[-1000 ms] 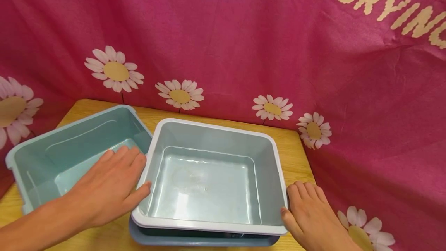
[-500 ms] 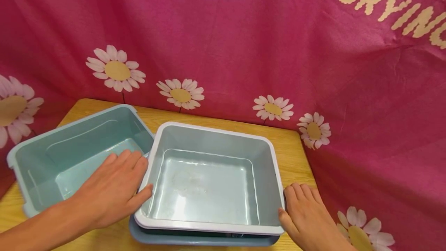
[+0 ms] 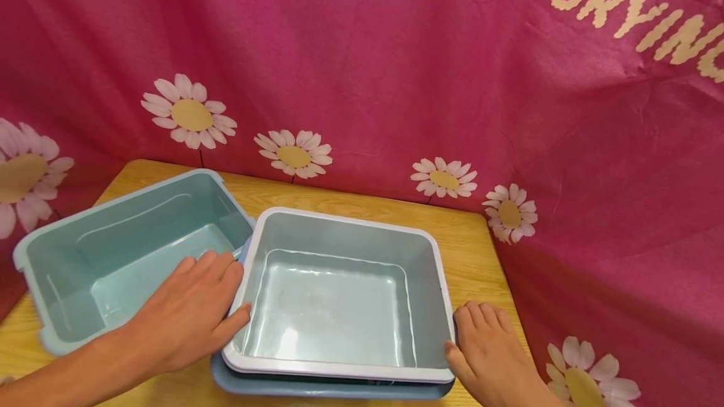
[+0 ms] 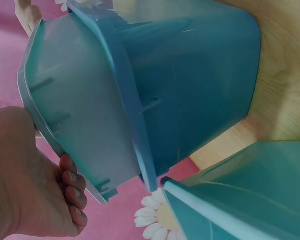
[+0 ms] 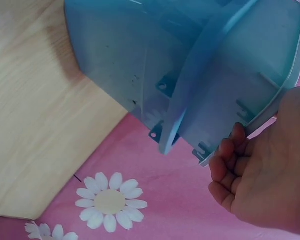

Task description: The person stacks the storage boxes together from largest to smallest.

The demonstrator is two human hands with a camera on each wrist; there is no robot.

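Note:
A light grey plastic bin (image 3: 345, 306) with a pale rim sits partway inside a blue bin (image 3: 334, 389) on the table. Its upper walls stand above the blue rim, as the left wrist view shows with the grey bin (image 4: 80, 100) and the blue bin (image 4: 190, 75). My left hand (image 3: 195, 313) grips the grey rim at its left side, thumb over the edge. On the opposite side my right hand (image 3: 492, 350) holds the rim, fingers curled beneath it in the right wrist view. Nothing shows inside the grey bin; the blue bin's inside is mostly hidden.
A teal bin (image 3: 124, 225) stands open-topped at the left, close against the stacked pair, under my left forearm. The wooden table (image 3: 469, 240) ends at a pink cloth (image 3: 367, 68) with printed daisies behind and to the right.
The grey bin has sunk lower into the blue bin and its far rim has come slightly nearer. Both hands have gone down with it, still gripping the rim. The teal bin has stayed put.

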